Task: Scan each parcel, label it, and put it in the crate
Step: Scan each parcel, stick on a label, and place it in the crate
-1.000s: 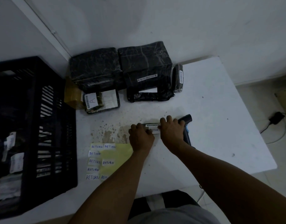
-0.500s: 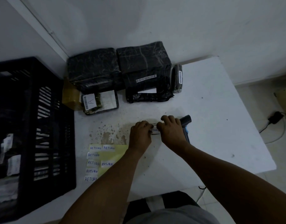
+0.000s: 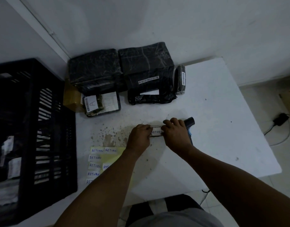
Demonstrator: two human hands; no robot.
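Labelling step in hand, judging from the head view. Left hand (image 3: 140,136) and right hand (image 3: 174,135) are both curling their fingers onto a small flat parcel (image 3: 156,132) lying on the white table (image 3: 223,128) at centre; a white paper label reading RETURN (image 3: 157,131) is showing between them, apparently being pressed down. Whether it is fully stuck, I cannot tell. Scanner (image 3: 189,124), dark, matte and barrel-shaped, is lying just beside the right hand at 3 o'clock. Yellow sheet of spare RETURN stickers (image 3: 98,158) is sitting at 7 o'clock. Black slatted plastic crate (image 3: 34,128) is waiting at 9 o'clock; next move calls for lifting the parcel over there. Glossy, crinkled black-wrapped parcels (image 3: 121,72) are stacking up at 12 o'clock.
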